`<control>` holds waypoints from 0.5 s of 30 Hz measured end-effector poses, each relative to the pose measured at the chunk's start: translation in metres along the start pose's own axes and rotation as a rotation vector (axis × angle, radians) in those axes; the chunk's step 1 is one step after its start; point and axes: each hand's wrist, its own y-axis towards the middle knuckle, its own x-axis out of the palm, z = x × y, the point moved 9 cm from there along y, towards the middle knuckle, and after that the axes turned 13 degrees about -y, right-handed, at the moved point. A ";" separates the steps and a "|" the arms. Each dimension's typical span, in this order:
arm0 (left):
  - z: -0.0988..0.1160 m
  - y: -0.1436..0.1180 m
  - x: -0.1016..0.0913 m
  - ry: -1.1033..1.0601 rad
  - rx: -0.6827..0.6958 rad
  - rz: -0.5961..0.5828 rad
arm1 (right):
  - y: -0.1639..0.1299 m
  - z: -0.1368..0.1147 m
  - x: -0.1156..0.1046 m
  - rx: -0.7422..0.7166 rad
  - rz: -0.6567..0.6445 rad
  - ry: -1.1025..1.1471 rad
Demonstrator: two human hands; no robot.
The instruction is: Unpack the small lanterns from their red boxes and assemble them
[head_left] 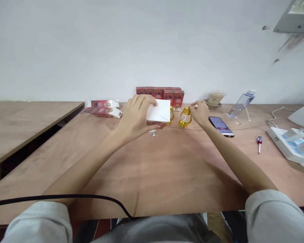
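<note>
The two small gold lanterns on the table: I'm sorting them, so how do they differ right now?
The right gold lantern stands in full view, upright, with the right hand touching its top. The left gold lantern is mostly hidden behind the white box that the left hand grips, so only a gold edge shows, and no hand touches it. Both stand on the wooden table, before the red boxes, with the same shiny gold finish.

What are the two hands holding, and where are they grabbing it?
The left hand grips a small box by its left side. The right hand pinches the top of a little gold lantern standing on the table.
</note>
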 end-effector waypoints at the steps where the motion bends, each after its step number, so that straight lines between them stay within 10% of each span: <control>1: 0.002 0.001 0.001 0.015 0.006 0.002 | -0.004 -0.011 -0.014 -0.039 0.062 0.014; 4: 0.008 0.000 0.004 0.062 0.046 -0.018 | -0.028 -0.066 -0.066 -0.261 0.201 0.168; 9: 0.008 -0.001 0.003 0.151 0.077 -0.007 | -0.082 -0.170 -0.109 -0.759 -0.081 0.248; 15: 0.011 -0.003 0.001 0.109 0.115 0.022 | -0.089 -0.174 -0.109 -0.748 -0.131 0.255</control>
